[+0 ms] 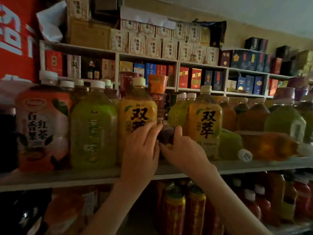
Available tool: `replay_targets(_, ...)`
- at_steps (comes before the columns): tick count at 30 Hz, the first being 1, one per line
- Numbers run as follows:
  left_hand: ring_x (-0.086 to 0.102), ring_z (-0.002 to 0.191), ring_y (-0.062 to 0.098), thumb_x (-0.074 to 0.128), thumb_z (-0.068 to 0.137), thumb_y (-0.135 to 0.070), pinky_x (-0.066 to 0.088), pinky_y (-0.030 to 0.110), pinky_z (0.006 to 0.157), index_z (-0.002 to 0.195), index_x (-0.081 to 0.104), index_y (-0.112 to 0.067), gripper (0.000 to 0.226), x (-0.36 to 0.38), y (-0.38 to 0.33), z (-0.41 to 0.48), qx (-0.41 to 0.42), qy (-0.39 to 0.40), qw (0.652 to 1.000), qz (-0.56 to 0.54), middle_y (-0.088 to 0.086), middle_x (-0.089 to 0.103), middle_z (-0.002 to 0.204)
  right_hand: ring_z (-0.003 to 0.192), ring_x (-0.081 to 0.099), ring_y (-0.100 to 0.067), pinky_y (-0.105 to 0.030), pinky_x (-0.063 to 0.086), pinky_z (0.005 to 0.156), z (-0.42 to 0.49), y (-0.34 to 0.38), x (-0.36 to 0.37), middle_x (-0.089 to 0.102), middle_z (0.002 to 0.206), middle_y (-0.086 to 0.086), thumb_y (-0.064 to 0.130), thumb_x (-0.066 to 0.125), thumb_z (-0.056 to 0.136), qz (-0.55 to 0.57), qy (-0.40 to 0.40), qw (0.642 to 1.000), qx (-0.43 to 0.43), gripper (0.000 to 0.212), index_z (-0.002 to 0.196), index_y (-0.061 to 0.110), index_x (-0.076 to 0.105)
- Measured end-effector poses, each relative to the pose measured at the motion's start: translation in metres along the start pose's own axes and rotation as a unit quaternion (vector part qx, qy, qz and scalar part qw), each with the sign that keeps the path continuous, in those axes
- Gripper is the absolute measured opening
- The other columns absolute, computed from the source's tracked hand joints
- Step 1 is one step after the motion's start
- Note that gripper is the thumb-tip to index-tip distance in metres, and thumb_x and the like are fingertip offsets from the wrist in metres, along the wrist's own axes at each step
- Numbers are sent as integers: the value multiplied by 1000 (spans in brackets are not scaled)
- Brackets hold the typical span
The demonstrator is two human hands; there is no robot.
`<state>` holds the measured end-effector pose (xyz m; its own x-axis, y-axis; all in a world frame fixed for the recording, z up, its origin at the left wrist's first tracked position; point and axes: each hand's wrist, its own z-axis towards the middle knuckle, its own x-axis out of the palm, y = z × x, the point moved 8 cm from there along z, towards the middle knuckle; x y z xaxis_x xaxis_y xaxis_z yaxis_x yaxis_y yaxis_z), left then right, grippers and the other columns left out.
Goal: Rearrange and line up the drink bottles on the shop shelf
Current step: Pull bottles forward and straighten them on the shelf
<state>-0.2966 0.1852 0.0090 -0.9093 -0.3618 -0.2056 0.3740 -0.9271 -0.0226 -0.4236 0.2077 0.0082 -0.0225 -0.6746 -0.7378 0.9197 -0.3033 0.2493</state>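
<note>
Step in hand: seating one item in the front row. A dark bottle (166,134), label unreadable and its type uncertain, stands on the shelf (67,178) in the narrow gap between the left yellow bottle (137,107) and the right yellow bottle (205,119). Both hands are on it. The left hand (141,146) lies across the front of the left yellow bottle, its fingers (152,128) nearly straight and pressed to the dark bottle's left side. The right hand (182,148) is curled round the dark bottle's right side and lower body, gripping it. Judgement: the next move calls for a short, controlled slide or lift to bring this bottle level with the row's front edge without nudging either yellow neighbour, since the gap is tight. Other findings: to the right, a green bottle (230,145) and an amber bottle (271,146) lie on their sides on the shelf and will need standing up. An orange cup (158,83) sits high behind the gap. To the left, a pink-labelled bottle (44,126) and an upright green bottle (94,129) stand just beside one another at the front. Lighting is poor; rear rows cannot be assessed.
</note>
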Motion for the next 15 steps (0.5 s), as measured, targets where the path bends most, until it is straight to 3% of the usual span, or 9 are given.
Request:
replay_targets(3, 28, 136, 29, 56, 87, -21, 20, 50, 108, 135, 51, -17, 49, 5, 3, 4, -3, 37, 993, 115, 10, 37, 148, 59, 52, -11, -23, 44, 48, -3, 7, 0, 46, 73, 10, 52, 51, 88, 28, -34, 998, -53, 57, 126, 22, 21)
replay_targets(6, 10, 142, 36, 62, 85, -28, 6, 61, 109, 143, 41, -25, 61, 13, 7, 7, -2, 107, 974, 202, 11, 20, 156, 60, 55, -15, -24, 42, 47, -3, 7, 0, 49, 74, 8, 47, 53, 88, 43, -28, 996, -73, 57, 127, 22, 21)
replay_targets(8, -1, 143, 38, 61, 85, -33, -5, 60, 108, 147, 31, -27, 69, 17, 9, 8, 3, 140, 962, 233, 12, 9, 158, 56, 49, -14, -23, 38, 44, -4, 9, 0, 42, 68, 11, 44, 52, 88, 38, -23, 995, -88, 55, 126, 23, 20)
replay_targets(11, -17, 141, 35, 55, 87, -43, -20, 55, 107, 151, 15, -30, 76, 20, 13, 10, 10, 171, 949, 263, 12, -9, 157, 58, 50, -16, -28, 43, 49, -5, 9, -4, 53, 74, 6, 40, 53, 88, 47, -34, 994, -89, 44, 119, 21, 28)
replay_targets(15, -18, 141, 36, 55, 85, -48, -10, 58, 110, 151, 11, -30, 82, 24, 15, 9, 13, 192, 943, 271, 14, -14, 156, 55, 55, -9, -25, 45, 47, 3, -4, -32, 55, 69, 11, 37, 59, 86, 94, -91, 989, -68, 30, 102, 23, 39)
